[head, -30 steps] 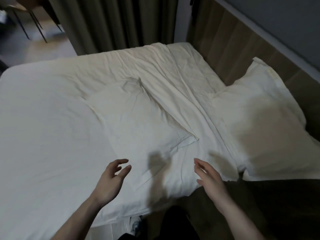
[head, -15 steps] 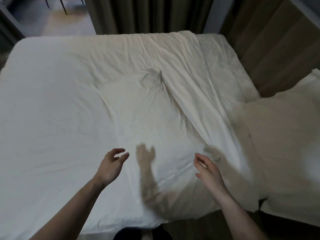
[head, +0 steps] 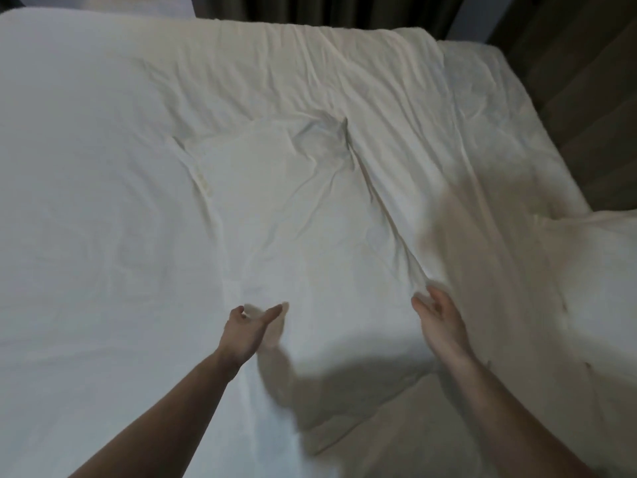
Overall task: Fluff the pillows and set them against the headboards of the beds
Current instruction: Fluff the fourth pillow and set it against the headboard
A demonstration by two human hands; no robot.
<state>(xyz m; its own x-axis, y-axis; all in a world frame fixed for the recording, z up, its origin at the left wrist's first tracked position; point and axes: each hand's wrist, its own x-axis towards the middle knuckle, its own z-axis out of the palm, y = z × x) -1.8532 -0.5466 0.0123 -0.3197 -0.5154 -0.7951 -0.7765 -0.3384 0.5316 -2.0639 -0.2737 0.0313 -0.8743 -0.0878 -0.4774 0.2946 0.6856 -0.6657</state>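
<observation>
A flat white pillow [head: 296, 215] lies crumpled in the middle of the white bed [head: 86, 201]. My left hand [head: 246, 331] hovers at its near left edge, fingers spread and holding nothing. My right hand [head: 439, 320] reaches its near right edge, fingers loosely extended, fingertips at the fabric there; whether they touch it is unclear. A second white pillow [head: 593, 270] shows at the right edge, next to the wooden headboard [head: 593, 108].
Dark curtains [head: 327, 10] hang behind the far side of the bed. The headboard panel runs along the right side. A rumpled sheet fold [head: 448, 139] lies between the two pillows.
The view has dropped closer to the bed. Both hands have moved forward to the near edges of the flat pillow. The second pillow has slid toward the right frame edge.
</observation>
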